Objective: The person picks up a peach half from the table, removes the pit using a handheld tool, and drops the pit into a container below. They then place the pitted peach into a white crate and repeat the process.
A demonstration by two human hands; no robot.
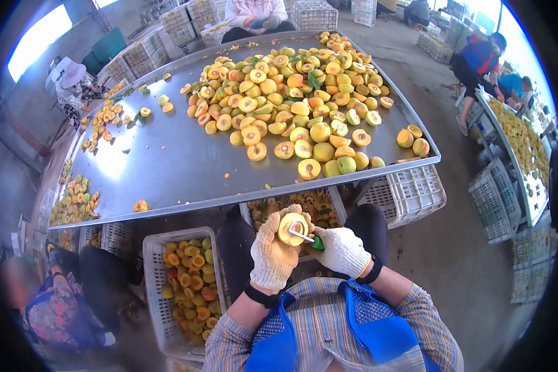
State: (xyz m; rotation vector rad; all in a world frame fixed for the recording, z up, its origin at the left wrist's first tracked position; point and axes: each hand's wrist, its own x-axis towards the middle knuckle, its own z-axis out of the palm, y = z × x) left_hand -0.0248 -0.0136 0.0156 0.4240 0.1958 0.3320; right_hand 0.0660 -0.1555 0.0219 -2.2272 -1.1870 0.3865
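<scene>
My left hand (271, 259), in a stained knit glove, is closed around a yellow peach half (285, 230), its cut face turned up. My right hand (343, 251), in a whiter glove, grips a pitting tool (317, 243) by its green handle. The tool's bent metal end lies over the middle of the cut face, at the pit. Both hands are above my lap, in front of the metal table's near edge. Below them stands a crate of scraps (337, 204), partly hidden by the hands.
A large heap of peach halves (273, 99) covers much of the metal table (167, 167). A white crate of peach halves (152, 279) stands left of my legs, and an upturned-looking white crate (409, 195) is at the right. Other people sit around the table and at another table.
</scene>
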